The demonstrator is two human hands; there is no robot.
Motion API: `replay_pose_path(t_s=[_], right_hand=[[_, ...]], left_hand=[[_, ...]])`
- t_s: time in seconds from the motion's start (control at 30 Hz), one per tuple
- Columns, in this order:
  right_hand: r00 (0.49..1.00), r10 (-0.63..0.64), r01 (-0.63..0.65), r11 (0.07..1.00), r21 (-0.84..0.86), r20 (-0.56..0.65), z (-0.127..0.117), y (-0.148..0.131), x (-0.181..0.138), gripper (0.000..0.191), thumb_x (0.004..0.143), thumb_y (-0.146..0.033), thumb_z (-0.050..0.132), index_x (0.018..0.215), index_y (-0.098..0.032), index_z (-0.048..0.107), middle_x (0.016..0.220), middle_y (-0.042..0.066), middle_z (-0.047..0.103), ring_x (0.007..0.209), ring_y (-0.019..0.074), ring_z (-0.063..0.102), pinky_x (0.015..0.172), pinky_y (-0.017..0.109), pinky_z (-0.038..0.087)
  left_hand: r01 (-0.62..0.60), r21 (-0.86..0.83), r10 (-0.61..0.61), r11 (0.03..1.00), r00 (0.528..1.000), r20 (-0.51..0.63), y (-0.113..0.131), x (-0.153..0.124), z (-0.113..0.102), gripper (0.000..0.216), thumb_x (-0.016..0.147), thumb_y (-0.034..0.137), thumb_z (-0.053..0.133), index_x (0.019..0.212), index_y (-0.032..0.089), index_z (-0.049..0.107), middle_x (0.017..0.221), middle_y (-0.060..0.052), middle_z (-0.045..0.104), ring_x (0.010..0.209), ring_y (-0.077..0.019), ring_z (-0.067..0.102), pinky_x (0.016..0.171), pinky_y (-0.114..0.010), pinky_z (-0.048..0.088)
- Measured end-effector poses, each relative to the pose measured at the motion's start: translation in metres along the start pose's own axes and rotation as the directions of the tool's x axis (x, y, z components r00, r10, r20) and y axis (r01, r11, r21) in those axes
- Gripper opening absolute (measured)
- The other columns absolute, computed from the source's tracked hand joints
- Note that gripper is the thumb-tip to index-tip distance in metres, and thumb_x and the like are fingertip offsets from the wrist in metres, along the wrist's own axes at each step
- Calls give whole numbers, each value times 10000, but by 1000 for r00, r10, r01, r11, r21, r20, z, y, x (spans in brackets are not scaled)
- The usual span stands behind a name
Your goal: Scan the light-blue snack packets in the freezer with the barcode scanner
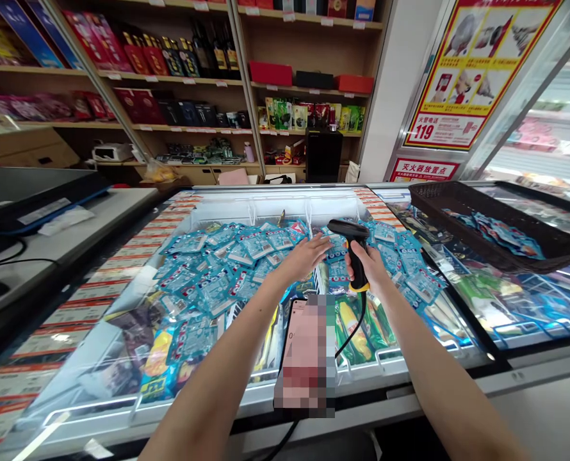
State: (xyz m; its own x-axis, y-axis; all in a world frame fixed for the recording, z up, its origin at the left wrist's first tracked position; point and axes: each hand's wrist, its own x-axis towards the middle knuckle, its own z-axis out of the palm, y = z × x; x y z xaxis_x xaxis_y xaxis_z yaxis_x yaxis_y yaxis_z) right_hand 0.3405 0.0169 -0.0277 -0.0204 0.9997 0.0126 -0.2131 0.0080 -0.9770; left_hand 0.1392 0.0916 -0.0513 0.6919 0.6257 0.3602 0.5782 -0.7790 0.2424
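My right hand [366,262] is wrapped round the handle of a black and yellow barcode scanner [350,229], its head pointing left. A black cord runs from the handle's base down behind a phone. Beside it, my left hand [309,253] reaches forward with its fingers stretched out over blue packets [251,246], holding nothing I can see. Many such packets with printed labels lie spread on the freezer's glass top [136,301]. Nearer to me the phone [297,355] stands tilted, its screen lit and partly pixelated.
A dark basket [496,221] holding more packets stands at the right. Black equipment [40,198] sits on a counter at the left. Shelves [170,80] with boxes and bottles line the back. Wrapped frozen goods [362,323] show through the glass.
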Motion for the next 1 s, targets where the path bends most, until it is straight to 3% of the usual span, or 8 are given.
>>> replay_pose_path(t_s=[0.13, 0.27, 0.37, 0.47, 0.57, 0.77, 0.9, 1.0], right_hand=[[1000, -11, 11, 1000, 19, -11, 0, -4, 0, 553, 710, -695, 682, 935, -207, 554, 642, -33, 561, 415, 97, 479, 360, 245, 406], [1000, -18, 18, 1000, 9, -7, -1, -7, -2, 541, 714, -686, 683, 933, -207, 561, 636, -32, 555, 421, 97, 480, 368, 245, 405], [1000, -16, 16, 1000, 1, 2, -1, -7, -2, 542, 715, -686, 679, 945, -211, 556, 637, -33, 556, 427, 98, 481, 374, 245, 406], [1000, -3, 3, 1000, -17, 10, -2, -5, -1, 552, 710, -692, 677, 953, -215, 546, 647, -26, 566, 436, 105, 492, 378, 249, 415], [1000, 4, -4, 1000, -24, 13, -3, -2, 2, 552, 709, -692, 677, 958, -216, 548, 648, -24, 569, 435, 109, 498, 378, 256, 424], [999, -1, 1, 1000, -8, 37, -3, -1, 3, 539, 719, -677, 684, 960, -213, 555, 649, -23, 575, 428, 105, 499, 370, 251, 426], [999, -4, 5, 1000, -8, 53, -1, -1, 1, 510, 736, -658, 685, 944, -211, 556, 640, -25, 565, 426, 103, 495, 371, 247, 423], [999, -7, 7, 1000, 1, 48, 0, 0, -1, 489, 745, -648, 686, 920, -211, 552, 618, -28, 554, 416, 102, 482, 366, 248, 410]], left_hand=[[73, 73, -72, 995, 997, -25, 5, 5, 5, 394, 977, 340, 442, 1347, 281, 564, 1315, -105, 623, 1207, -270, 570, 1056, -463, 373], [231, 219, -201, 948, 968, -149, 4, -1, 6, 328, 967, 393, 452, 1138, 219, 672, 1029, -131, 670, 1035, -285, 608, 947, -441, 414], [303, 226, -252, 926, 941, -228, -2, -9, 10, 272, 960, 373, 465, 1005, 195, 666, 1056, -144, 652, 1062, -283, 595, 952, -427, 411], [311, 133, -267, 941, 924, -273, -8, -16, 15, 244, 942, 349, 506, 1081, 178, 610, 1137, -159, 648, 1173, -293, 563, 1063, -468, 341], [320, 41, -300, 946, 919, -255, -10, -18, 16, 303, 918, 347, 551, 1153, 155, 561, 1061, -146, 677, 1118, -290, 605, 1120, -505, 268], [407, -71, -406, 911, 850, -335, -11, -15, 11, 531, 792, 314, 714, 1263, 159, 522, 1206, -170, 613, 1168, -321, 559, 1048, -466, 358], [426, -335, -530, 840, 775, -344, -12, -14, 1, 310, 802, 320, 689, 1062, 180, 594, 1066, -106, 625, 1017, -268, 587, 899, -387, 436], [355, -557, -611, 751, 694, -381, -9, -18, -8, 206, 839, 342, 642, 952, 194, 554, 876, -30, 591, 839, -185, 564, 796, -312, 433]])
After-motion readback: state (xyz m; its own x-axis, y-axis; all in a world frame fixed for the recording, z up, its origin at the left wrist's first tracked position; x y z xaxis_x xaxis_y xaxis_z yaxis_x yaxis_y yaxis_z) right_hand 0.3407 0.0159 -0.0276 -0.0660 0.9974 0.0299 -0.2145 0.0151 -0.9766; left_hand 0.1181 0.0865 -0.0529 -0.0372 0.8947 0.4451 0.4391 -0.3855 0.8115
